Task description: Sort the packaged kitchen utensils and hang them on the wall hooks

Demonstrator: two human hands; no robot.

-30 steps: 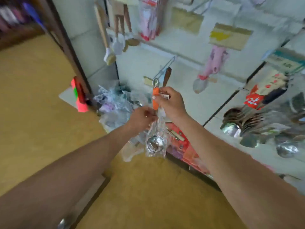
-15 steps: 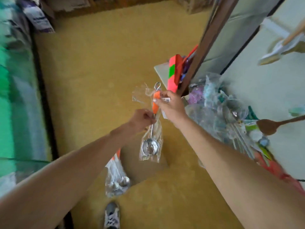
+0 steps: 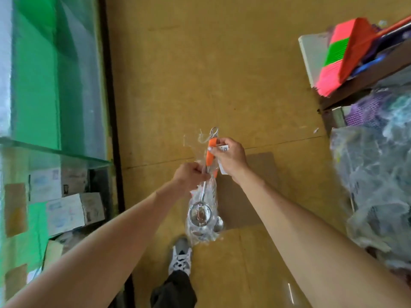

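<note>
Compared with half a second ago, the view has swung further down to the floor. The white wall and the wooden spoon that showed at the right edge are gone, and the grey laced shoe (image 3: 181, 257) now sits fully in view below the hands. The grip is unchanged. The right hand (image 3: 231, 158) pinches the top of the orange plastic handle of a small round steel strainer (image 3: 200, 215), thumb and fingers curled on it together with a white paper label. The left hand (image 3: 190, 176) is closed around the thin metal stem just below the handle. The strainer hangs upright between the two hands, above the yellow floor (image 3: 200, 74), inside its clear plastic bag (image 3: 205, 232).

A second shiny spoon bowl (image 3: 218, 223) peeks out from behind the bag. Whether it shares the bag or lies on the floor cannot be told. The left fingertips are hidden behind the plastic. The heap of clear-wrapped packages (image 3: 378, 174) on the right is blurred and cut off by the edge, as is the pink, green and orange brush (image 3: 340, 54). The green-tinted glass counter (image 3: 55, 150) on the left is smeared.
</note>
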